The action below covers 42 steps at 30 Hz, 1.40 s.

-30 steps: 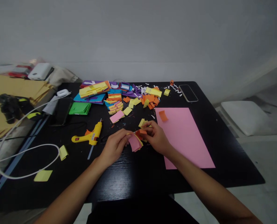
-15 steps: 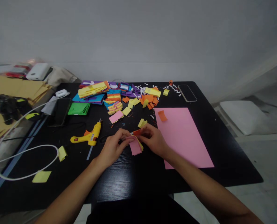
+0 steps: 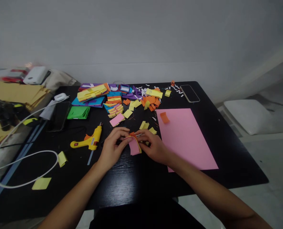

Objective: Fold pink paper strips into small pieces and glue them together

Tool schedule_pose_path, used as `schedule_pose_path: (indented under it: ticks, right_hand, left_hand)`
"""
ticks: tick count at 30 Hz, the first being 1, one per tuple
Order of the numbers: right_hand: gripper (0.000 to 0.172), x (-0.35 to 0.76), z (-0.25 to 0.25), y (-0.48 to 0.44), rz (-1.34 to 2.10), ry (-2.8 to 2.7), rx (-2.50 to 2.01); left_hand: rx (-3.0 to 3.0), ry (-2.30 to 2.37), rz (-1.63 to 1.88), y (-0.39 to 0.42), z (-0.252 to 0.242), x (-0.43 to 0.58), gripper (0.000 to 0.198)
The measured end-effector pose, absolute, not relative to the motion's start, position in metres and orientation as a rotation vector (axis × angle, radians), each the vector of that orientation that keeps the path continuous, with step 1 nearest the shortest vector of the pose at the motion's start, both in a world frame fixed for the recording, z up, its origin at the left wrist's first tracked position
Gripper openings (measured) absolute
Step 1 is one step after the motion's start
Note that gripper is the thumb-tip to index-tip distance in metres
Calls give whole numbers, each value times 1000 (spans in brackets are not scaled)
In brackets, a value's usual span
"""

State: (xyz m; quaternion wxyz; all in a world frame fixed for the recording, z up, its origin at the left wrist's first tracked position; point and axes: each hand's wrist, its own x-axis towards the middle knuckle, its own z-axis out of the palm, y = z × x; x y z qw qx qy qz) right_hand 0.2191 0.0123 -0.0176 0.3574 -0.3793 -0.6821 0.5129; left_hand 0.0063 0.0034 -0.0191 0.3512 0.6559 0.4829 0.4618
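Note:
My left hand (image 3: 114,143) pinches a small stack of folded paper pieces (image 3: 134,147), pink in front with yellow and orange behind, held above the black table. From the other side my right hand (image 3: 154,147) closes its fingers on the stack's right edge, where an orange piece shows at the top. Its fingertips are partly hidden behind the paper. Just beyond the right hand lie yellow paper pieces (image 3: 144,125). Under the right forearm spreads a large pink sheet (image 3: 184,136) with an orange piece (image 3: 164,117) on it.
A yellow glue gun (image 3: 93,139) lies left of my hands. Behind are folded paper bundles (image 3: 91,93), a green paper stack (image 3: 79,112) and orange scraps (image 3: 151,101). One phone (image 3: 189,93) lies back right, another (image 3: 59,116) left. A white cable (image 3: 24,184) loops at left.
My right hand has moved in against the stack, and the orange piece now sits close behind the pink and yellow. A yellow piece beyond the right hand has come into view.

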Motion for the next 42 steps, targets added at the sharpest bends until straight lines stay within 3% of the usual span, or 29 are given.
schedule_pose_path:
  ticks: [6,8,11,14,16,22,27,33,37,42]
  right_hand:
    - [29,237,-10,27,1323,-1855,-976]
    - [19,255,-10,44,1079,-1735,-1181]
    - [27,289,-21,71,491,-1586,-1546]
    - [41,314,-38,89,251,-1628,-1791]
    - [38,321,-48,95,265,-1660,-1833]
    - [17,313,-56,95,358,-1728,-1715]
    - [37,306,-51,93,444,-1717,-1603]
    - [22,296,-40,86,570,-1590,-1475]
    - [44,273,-22,66,998,-1469,-1213]
    - [42,233,-17,32,1340,-1447,-1130]
  left_hand:
    - [1469,1285,1123,2,-22,7,23]
    - [1413,1276,1190,3,-21,8,25]
    - [1373,1251,1250,4,-18,9,40]
    - [1423,1258,1198,3,-17,9,25]
    - [1473,1255,1160,2,-17,8,16]
    - [1541,1221,1120,1,-13,9,17]
    - [1543,1180,1091,0,-9,10,15]
    - [1534,1183,1108,-1,-10,11,13]
    - [1497,1198,1147,-1,-11,11,15]
    - [1493,1233,1165,-2,-13,12,18]
